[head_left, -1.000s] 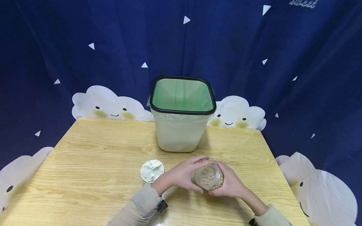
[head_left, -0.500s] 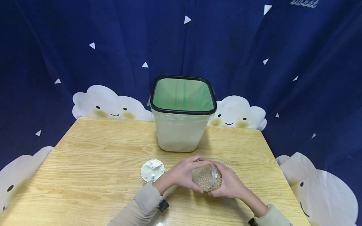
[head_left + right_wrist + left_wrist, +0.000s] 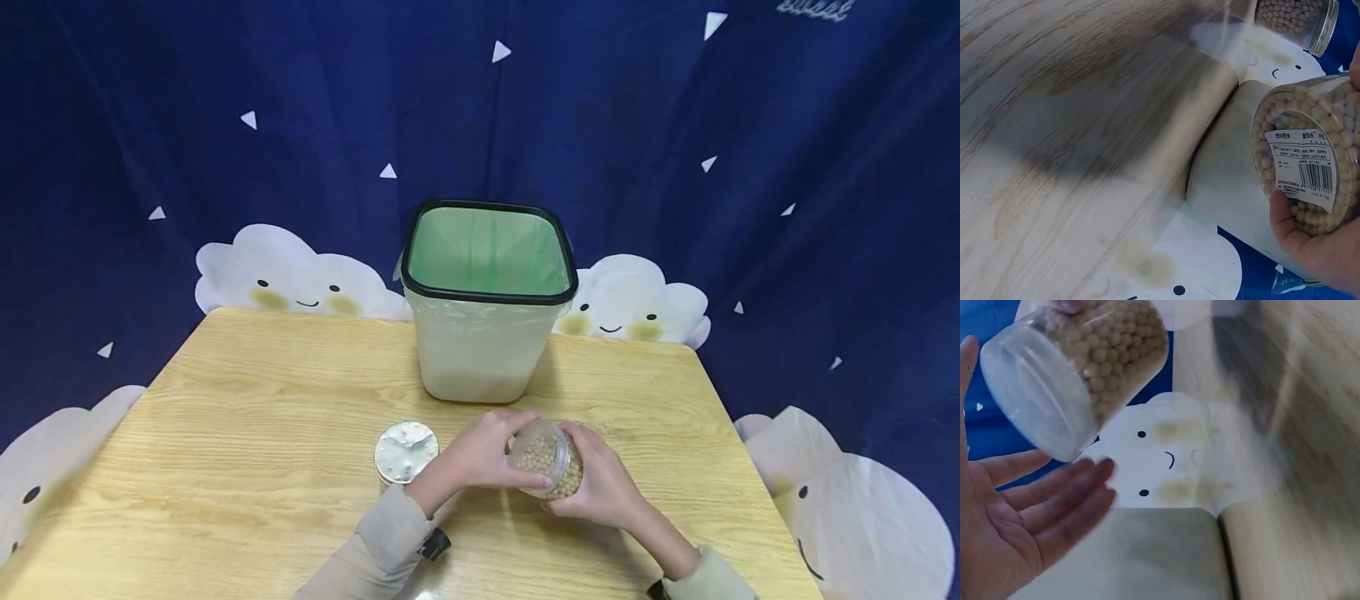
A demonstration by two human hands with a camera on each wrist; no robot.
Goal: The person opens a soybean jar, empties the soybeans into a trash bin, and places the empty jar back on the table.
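Note:
A clear jar (image 3: 572, 475) of small beige balls tilts sideways above the table. My right hand (image 3: 603, 487) grips its lower end, thumb by the printed label (image 3: 1302, 165) on the base. The jar's translucent lid (image 3: 1038, 394) faces my left hand (image 3: 480, 458). In the left wrist view, that hand's fingers (image 3: 1063, 519) are spread and fairly straight beside the lid. Whether a fingertip touches it is hard to tell. Beside my left forearm stands a second jar (image 3: 1288, 17) of similar balls, its silvery top (image 3: 407, 452) facing up.
A whitish bin (image 3: 480, 354) with a black rim and a green-looking inside stands at the back of the wooden table (image 3: 247, 433). Behind it hangs a dark blue curtain (image 3: 315, 125) with white triangles and smiling clouds.
The jar has turned and shifted slightly left, with my right hand still round it. My left hand has changed its finger position at the lid. The bin and second jar stay put.

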